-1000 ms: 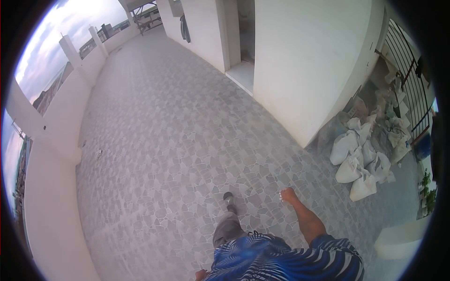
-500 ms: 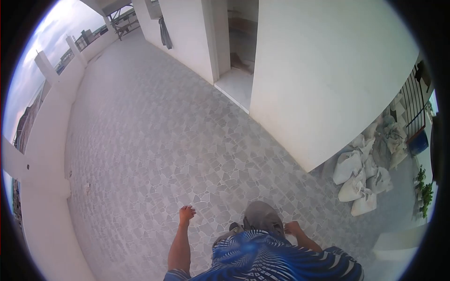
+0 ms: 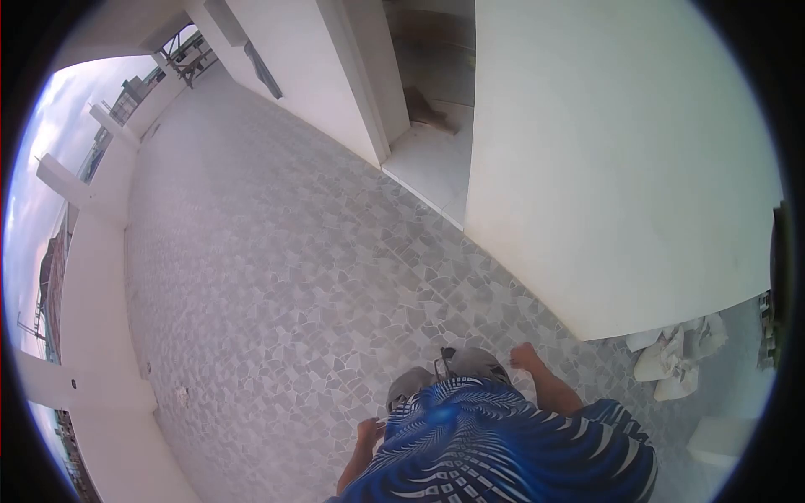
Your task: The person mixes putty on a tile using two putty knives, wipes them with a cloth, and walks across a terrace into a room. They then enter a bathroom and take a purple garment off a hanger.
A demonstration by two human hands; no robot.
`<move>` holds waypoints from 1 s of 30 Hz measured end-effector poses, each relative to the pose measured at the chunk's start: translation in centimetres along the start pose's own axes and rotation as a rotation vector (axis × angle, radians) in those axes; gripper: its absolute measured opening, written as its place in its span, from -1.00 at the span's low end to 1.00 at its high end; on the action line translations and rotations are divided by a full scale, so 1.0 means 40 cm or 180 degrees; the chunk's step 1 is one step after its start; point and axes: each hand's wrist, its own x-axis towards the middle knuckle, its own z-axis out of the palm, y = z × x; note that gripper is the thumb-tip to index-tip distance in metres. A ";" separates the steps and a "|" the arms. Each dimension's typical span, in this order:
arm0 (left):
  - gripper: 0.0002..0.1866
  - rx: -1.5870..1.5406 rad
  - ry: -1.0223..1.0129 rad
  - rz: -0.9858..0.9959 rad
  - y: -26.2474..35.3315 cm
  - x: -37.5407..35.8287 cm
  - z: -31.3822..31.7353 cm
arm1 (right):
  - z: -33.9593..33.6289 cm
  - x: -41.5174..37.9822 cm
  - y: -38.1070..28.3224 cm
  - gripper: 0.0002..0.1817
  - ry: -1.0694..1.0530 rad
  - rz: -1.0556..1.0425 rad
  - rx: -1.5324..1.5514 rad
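Observation:
My left hand [image 3: 367, 432] hangs low beside the hem of the blue patterned shirt [image 3: 470, 436]. Its fingers are blurred and partly hidden against the clothing. Farther forward on the other side, my right hand [image 3: 524, 356] swings over the floor with its fingers curled in and nothing seen in them. Between the hands, the knees of my grey trousers [image 3: 480, 364] show past the shirt, with a dark cord or strap [image 3: 444, 362] between them. Beneath me lies the grey stone-patterned tile floor [image 3: 293, 277].
A white wall [image 3: 620, 168] with a sharp corner stands at right, beside a doorway [image 3: 428, 163] with a raised sill. White sacks [image 3: 671, 362] lie past that corner. A low parapet [image 3: 105, 293] runs along the left. A wooden frame [image 3: 189, 63] stands at the far end.
My right hand has swung forward and my left hand back towards the shirt. The view has turned right and shifted, so fewer sacks show and the doorway looks nearer.

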 end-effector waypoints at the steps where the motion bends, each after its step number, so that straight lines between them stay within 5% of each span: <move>1: -0.62 -0.0010 0.0063 -0.0118 0.012 -0.007 0.008 | 0.141 -0.033 -0.192 -0.66 0.0703 -0.0595 -0.0631; 3: -0.61 -0.0039 0.0148 -0.0271 0.045 -0.005 0.033 | 0.238 0.059 -0.489 -0.73 0.0222 -0.0908 -0.0623; 6: -0.61 -0.0065 0.0133 -0.0406 0.153 0.053 0.101 | 0.456 0.161 -0.820 -0.75 0.1007 -0.1280 -0.1387; 10: -0.61 -0.0013 0.0002 -0.0443 0.417 0.190 0.209 | 0.554 0.357 -1.029 -0.70 0.0736 -0.1414 -0.1531; 15: -0.60 0.0179 -0.0157 -0.0206 0.958 0.414 0.356 | 0.506 0.469 -1.045 -0.74 0.1070 -0.0680 -0.1469; 19: -0.56 0.0893 -0.0385 0.0647 1.523 0.547 0.480 | 0.426 0.484 -1.073 -0.87 0.1033 -0.0883 -0.5521; 22: -0.66 0.1125 -0.0065 0.1252 1.925 0.601 0.627 | 0.437 0.518 -1.189 -0.85 0.1079 -0.0672 -0.6017; 25: -0.65 0.1730 -0.0085 0.1604 2.220 0.660 0.772 | 0.441 0.639 -1.334 -0.81 0.1516 -0.0617 -0.4299; 28: -0.65 0.1675 -0.0185 0.1715 2.390 0.706 0.962 | 0.484 0.779 -1.546 -0.70 0.2742 -0.0286 -0.2927; 30: -0.64 0.1697 -0.0353 0.1674 2.429 0.733 1.084 | 0.484 0.851 -1.714 -0.67 0.2309 -0.0501 -0.3368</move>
